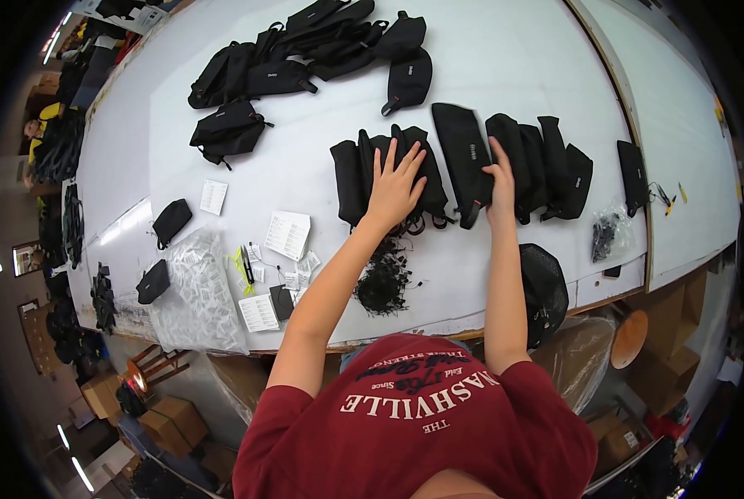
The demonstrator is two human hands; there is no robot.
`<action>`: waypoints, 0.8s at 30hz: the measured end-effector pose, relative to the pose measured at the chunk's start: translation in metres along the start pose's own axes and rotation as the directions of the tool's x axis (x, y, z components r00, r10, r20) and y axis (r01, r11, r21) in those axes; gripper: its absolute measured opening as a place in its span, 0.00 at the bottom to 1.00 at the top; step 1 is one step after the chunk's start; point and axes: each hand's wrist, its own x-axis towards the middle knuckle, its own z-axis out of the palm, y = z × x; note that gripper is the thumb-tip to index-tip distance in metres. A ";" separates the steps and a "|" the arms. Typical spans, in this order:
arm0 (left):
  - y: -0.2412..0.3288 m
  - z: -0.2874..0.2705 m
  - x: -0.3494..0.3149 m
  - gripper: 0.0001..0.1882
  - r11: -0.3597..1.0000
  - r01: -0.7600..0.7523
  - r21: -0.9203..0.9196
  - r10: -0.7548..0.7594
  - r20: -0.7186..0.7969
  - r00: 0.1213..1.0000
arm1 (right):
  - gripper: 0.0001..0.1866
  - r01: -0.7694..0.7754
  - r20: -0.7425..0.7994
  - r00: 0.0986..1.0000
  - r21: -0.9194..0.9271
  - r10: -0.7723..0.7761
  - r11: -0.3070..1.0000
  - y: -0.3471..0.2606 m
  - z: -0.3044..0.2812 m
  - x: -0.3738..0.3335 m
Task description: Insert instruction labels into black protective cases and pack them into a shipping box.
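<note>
My left hand point(399, 187) lies with spread fingers on a row of black fabric pouches point(351, 179) standing close together in the middle of the table. A black pouch point(463, 158) with a small pale label is tilted beside that row. My right hand point(501, 183) grips this pouch by its right edge, the thumb on its near face. Directly right of the right hand stands a second row of black pouches point(532, 166). A heap of small black cords or tags point(383, 279) sits just below my left hand.
More black pouches point(330, 41) are piled at the far side. On the left lie printed papers point(288, 234), yellow-handled snips point(246, 266) and a clear bag of white labels point(193, 291). A black mesh bag point(543, 291) hangs over the near edge. Cardboard boxes point(172, 424) stand below.
</note>
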 end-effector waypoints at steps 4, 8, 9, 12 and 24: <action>0.012 0.006 0.007 0.27 0.984 0.065 -0.165 -0.074 -0.049 0.996 | 0.27 0.006 0.084 0.994 -0.663 0.065 0.749 0.057 -0.007 0.014; 0.018 0.000 0.010 0.26 0.989 0.070 -0.132 -0.073 -0.020 0.997 | 0.24 -0.005 0.030 0.999 -0.604 0.028 0.797 0.055 0.026 -0.003; 0.020 0.002 0.011 0.26 0.988 0.065 -0.138 -0.068 -0.017 0.998 | 0.24 -0.008 0.022 0.999 -0.606 0.027 0.795 0.058 0.022 -0.001; 0.024 0.008 0.013 0.30 1.000 0.023 0.001 -0.023 -0.014 1.000 | 0.23 0.146 0.227 0.974 -0.661 0.010 0.736 0.066 0.015 0.013; 0.023 0.014 0.012 0.33 0.995 0.031 0.098 -0.029 -0.019 0.999 | 0.32 0.185 0.024 0.909 -0.918 -0.417 0.352 0.001 -0.043 -0.003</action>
